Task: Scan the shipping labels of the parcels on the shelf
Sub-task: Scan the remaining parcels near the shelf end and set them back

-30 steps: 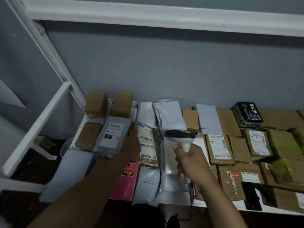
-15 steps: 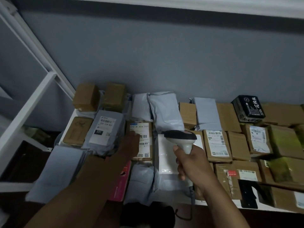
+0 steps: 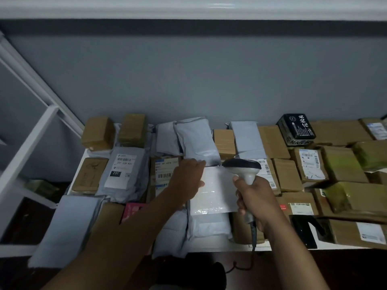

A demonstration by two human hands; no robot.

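Left hand (image 3: 188, 176) resting flat, open, on white mailer (image 3: 213, 191) mid-frame; right hand (image 3: 254, 197) gripping scanner (image 3: 243, 167). Risk: glossy mailer w/ no visible label, scan prob. failing.

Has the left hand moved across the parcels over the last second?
Yes. The left hand went rightward, off the brown box with the barcode label and onto the white mailer beside it.

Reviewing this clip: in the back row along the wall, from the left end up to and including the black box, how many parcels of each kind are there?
Brown cartons: 4
Grey poly bags: 3
Black box: 1
Total: 8
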